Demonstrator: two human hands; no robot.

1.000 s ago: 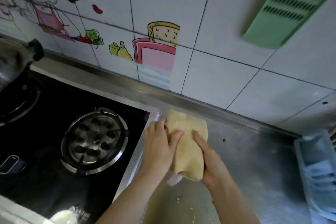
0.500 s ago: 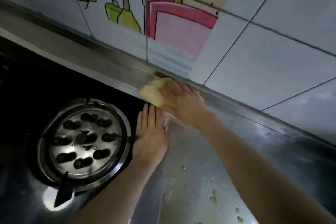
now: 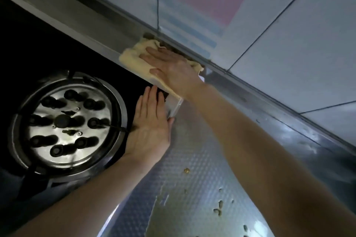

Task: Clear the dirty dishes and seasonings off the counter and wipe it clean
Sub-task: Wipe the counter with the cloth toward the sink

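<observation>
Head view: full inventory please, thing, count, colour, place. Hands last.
cloth: 1, pale yellow, on the steel ledge behind the stove, against the wall
burner: 1, silver with dark holes, on the stove, left
stove: 1, black glass, left
counter: 1, patterned steel, right of the stove
crumbs: several, yellowish, scattered on the counter, lower right
wall tiles: white, one with a pink and yellow picture, top
right hand: flat, pressing the cloth
left hand: flat, resting on the stove's right edge
</observation>
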